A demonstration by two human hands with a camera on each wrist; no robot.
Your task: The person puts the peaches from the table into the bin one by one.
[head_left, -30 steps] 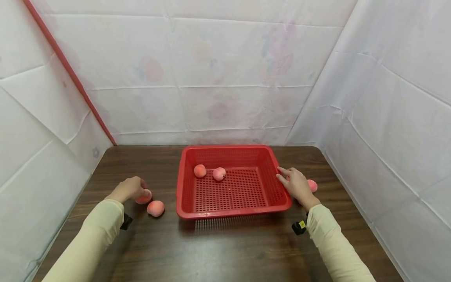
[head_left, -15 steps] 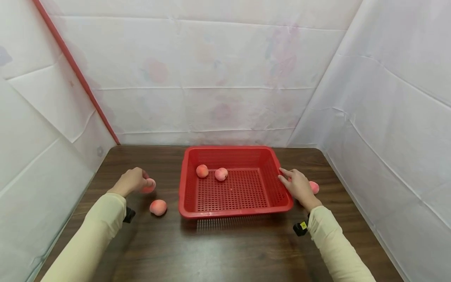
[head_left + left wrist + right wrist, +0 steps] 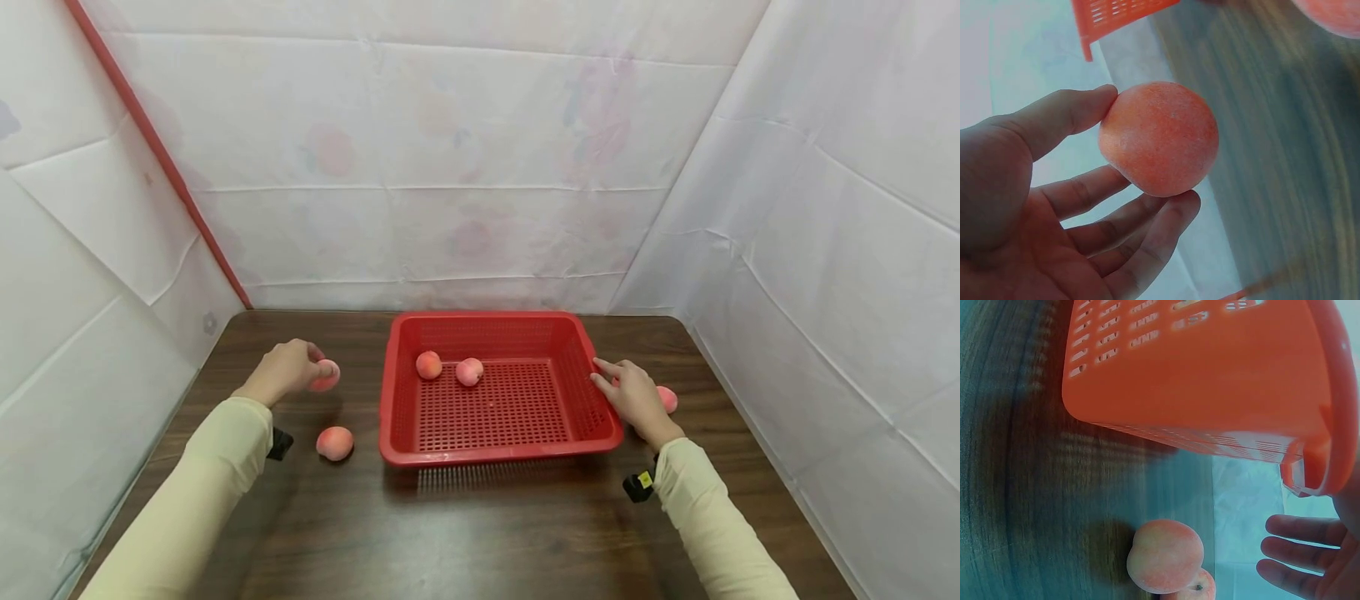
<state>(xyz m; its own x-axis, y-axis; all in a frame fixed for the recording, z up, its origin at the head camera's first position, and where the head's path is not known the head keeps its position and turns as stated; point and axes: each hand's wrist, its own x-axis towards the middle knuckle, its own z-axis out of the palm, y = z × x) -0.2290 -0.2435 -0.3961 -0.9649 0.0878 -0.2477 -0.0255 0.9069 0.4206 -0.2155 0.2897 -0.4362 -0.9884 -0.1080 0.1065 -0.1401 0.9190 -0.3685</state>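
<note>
My left hand [image 3: 283, 372] pinches a peach [image 3: 1160, 139] between thumb and fingertips, held above the table to the left of the red basket [image 3: 495, 455]. Below it another peach [image 3: 334, 443] lies on the table. Two more peaches, an orange one [image 3: 429, 365] and a pinker one [image 3: 469, 372], sit inside the basket toward its back left. At the basket's right rim rests my right hand [image 3: 637, 404], thumb and a finger over the edge. Its other fingers [image 3: 1300, 559] extend straight outside the wall, as the right wrist view shows; the thumb is hidden there.
Beyond the basket's right side, two peaches lie close together on the table, a nearer one [image 3: 1165, 556] partly covering a farther one [image 3: 1200, 587]. The dark wooden table [image 3: 465, 542] is enclosed by white cloth walls [image 3: 480, 150] at the back and sides.
My left hand has lifted its peach off the table and moved it slightly up and right. The right hand stays on the basket's rim; the basket has not visibly shifted.
</note>
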